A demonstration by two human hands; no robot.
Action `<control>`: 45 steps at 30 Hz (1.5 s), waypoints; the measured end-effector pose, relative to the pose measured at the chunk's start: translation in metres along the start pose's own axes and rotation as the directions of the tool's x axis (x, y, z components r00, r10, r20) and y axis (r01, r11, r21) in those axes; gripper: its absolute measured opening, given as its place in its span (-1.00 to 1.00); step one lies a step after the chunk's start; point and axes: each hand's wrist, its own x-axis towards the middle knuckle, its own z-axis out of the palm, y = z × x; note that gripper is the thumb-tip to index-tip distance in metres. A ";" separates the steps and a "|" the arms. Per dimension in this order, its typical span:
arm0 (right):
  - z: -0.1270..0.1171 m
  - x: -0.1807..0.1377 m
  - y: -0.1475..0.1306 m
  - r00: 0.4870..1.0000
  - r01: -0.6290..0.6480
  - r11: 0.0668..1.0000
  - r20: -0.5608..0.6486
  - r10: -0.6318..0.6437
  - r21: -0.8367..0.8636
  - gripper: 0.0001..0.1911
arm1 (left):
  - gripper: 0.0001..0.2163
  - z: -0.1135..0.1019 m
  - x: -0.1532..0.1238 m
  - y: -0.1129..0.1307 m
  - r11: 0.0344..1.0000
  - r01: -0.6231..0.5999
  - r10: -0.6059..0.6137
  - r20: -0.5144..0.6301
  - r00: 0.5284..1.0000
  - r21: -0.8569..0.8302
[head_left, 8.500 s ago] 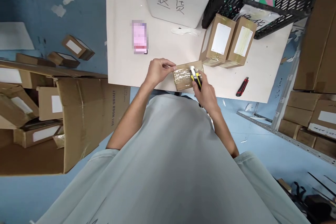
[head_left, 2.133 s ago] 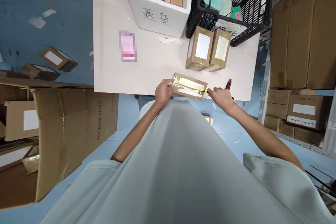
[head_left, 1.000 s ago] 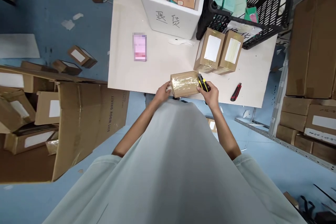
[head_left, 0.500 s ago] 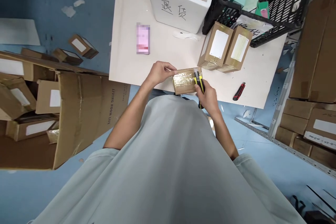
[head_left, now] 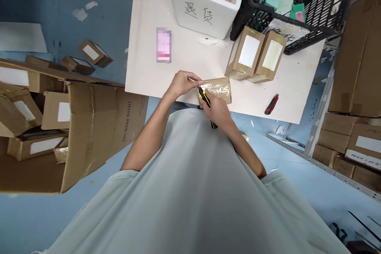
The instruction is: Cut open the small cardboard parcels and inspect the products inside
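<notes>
A small cardboard box (head_left: 222, 88) with shiny clear tape over its top lies at the front edge of the white table (head_left: 145, 69). My left hand (head_left: 183, 84) grips its far left corner, thumb and fingers close together. In my right hand (head_left: 218, 109) is a black and yellow box cutter (head_left: 204, 97), its front end over the left end of the box. The blade tip is too small to make out. Further right on the table lies a red and black box cutter (head_left: 272, 104), apart from both hands.
Two upright labelled cartons (head_left: 249, 50) stand by a black plastic crate (head_left: 315, 12) holding green boxes. Behind them is a white foam bin (head_left: 193, 14) with packages. A pink blurred rectangle (head_left: 164, 45) lies left. A large open carton (head_left: 98, 115) holds boxes; stacked cartons (head_left: 336, 127) stand right.
My right hand has moved the black and yellow box cutter leftward, from the box's right end to its left end. My left hand stays at the box's left corner.
</notes>
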 end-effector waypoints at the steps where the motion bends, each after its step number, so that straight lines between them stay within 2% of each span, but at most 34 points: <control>1: 0.001 0.000 -0.002 1.000 -0.009 1.000 0.010 0.010 -0.022 -0.34 | -0.63 0.001 0.000 0.000 1.000 0.000 0.000 -0.004 1.000 0.004; 8: 0.017 -0.011 -0.009 0.998 -0.056 0.997 0.004 0.057 -0.060 -0.36 | -0.68 0.009 -0.005 -0.002 1.000 -0.002 0.003 -0.072 0.997 0.007; 13: 0.014 -0.031 -0.021 0.983 -0.139 0.982 0.106 0.153 -0.131 -0.35 | -0.69 0.012 -0.008 -0.004 1.000 -0.009 0.010 -0.078 0.997 0.007; 19: 0.003 -0.048 -0.036 0.973 -0.104 0.969 0.178 0.146 -0.226 -0.28 | -0.75 0.021 -0.020 -0.006 0.999 -0.004 0.008 -0.082 0.997 0.043; 27: 0.004 -0.065 -0.034 0.952 -0.079 0.944 0.256 0.167 -0.320 -0.30 | -0.86 0.028 -0.029 -0.005 0.996 0.011 0.006 -0.187 0.982 0.090; 30: -0.002 -0.073 -0.021 0.977 -0.078 0.963 0.172 0.125 -0.257 -0.35 | -0.85 0.024 -0.028 0.001 0.995 -0.001 0.018 -0.169 0.985 0.097; 33: -0.013 -0.077 0.005 0.991 -0.132 0.982 -0.019 0.131 -0.137 -0.39 | -0.75 0.022 -0.035 0.005 0.996 -0.005 0.020 -0.165 0.986 0.086; 34: -0.017 -0.075 0.016 0.980 -0.173 0.981 -0.110 0.163 -0.092 -0.40 | -0.69 0.022 -0.039 0.006 0.997 -0.004 0.017 -0.162 0.987 0.080; 36: -0.019 -0.069 0.041 0.925 -0.258 0.966 -0.290 0.247 -0.001 -0.43 | -0.58 0.021 -0.048 0.006 0.998 0.003 0.007 -0.143 0.990 0.068; 38: -0.016 -0.059 0.064 0.867 -0.294 0.952 -0.396 0.303 0.083 -0.47 | -0.55 0.021 -0.056 0.003 0.998 0.014 -0.008 -0.110 0.994 0.058; 41: 0.000 -0.042 0.087 0.863 -0.254 0.950 -0.401 0.308 0.182 -0.53 | -0.57 0.019 -0.061 -0.001 0.999 0.025 -0.021 -0.078 0.997 0.047; 45: 0.024 -0.032 0.095 0.873 -0.215 0.947 -0.388 0.296 0.240 -0.53 | -0.54 0.019 -0.058 -0.003 0.999 0.022 -0.020 -0.072 0.997 0.023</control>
